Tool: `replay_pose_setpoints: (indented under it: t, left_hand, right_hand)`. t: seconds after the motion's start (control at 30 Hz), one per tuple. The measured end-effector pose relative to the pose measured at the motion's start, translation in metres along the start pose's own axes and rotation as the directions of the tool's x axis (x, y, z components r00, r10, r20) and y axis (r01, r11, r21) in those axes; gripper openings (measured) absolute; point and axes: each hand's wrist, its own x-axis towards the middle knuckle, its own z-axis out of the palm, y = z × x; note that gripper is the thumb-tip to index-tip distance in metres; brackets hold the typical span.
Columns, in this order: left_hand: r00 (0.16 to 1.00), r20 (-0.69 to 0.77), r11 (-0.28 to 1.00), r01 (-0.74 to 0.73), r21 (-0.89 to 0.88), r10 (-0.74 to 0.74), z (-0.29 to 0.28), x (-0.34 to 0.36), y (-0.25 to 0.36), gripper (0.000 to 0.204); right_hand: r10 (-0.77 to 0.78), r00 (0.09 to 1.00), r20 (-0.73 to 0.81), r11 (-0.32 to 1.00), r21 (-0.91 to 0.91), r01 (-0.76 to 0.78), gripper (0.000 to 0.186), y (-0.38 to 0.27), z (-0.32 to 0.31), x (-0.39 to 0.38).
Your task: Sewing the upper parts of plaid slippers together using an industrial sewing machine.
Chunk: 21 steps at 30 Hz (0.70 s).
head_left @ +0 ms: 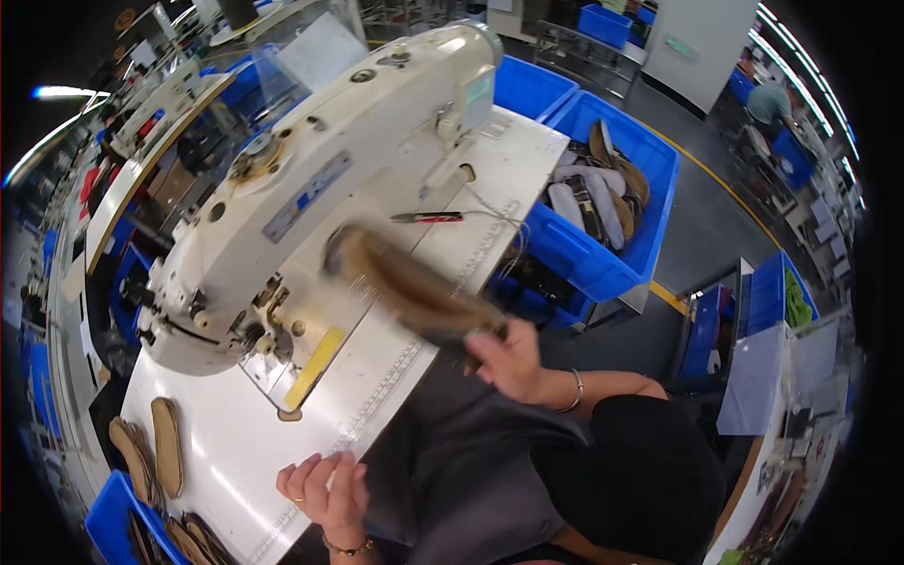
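Observation:
My right hand (508, 363) grips the near end of a motion-blurred brown and dark shoe piece (405, 282) above the white sewing table (217, 395), right of the sewing machine (377, 132). My left hand (325, 490) is at the table's front edge, fingers loosely bent and apart, holding nothing. A yellow strip (315, 367) lies beside the needle area. Red-handled snips (433, 217) lie behind the shoe piece. Brown sole-shaped pieces (168, 447) are stacked on the table at the left.
A blue crate (659, 207) of shoe pieces stands beyond the table's right end, another blue bin (122, 508) at the lower left. A trolley with bins (772, 292) is at the right. Other workstations surround me; a person (770, 104) works at the far right.

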Motion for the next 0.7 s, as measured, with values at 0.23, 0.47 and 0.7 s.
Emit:
replay_pose_setpoints:
  t: [0.23,0.47,0.7]
  left_hand:
    - [0.963,0.13,0.97,0.229,0.081,-0.238,0.008,-0.026,-0.023,0.026]
    - [0.889,0.103,0.878,0.414,0.239,-0.447,-0.049,-0.03,-0.082,0.026]
    - [0.854,-0.111,0.805,0.516,0.291,-0.507,-0.056,-0.021,-0.218,0.009]
  right_hand:
    - [-0.043,0.981,-0.191,0.997,-0.065,0.031,0.032,0.01,-0.051,0.005]
    - [-0.306,0.894,0.327,0.764,-0.475,0.436,0.009,0.039,0.054,0.047]
    - [-0.184,0.828,0.529,0.589,-0.615,0.524,0.006,0.047,0.09,0.053]
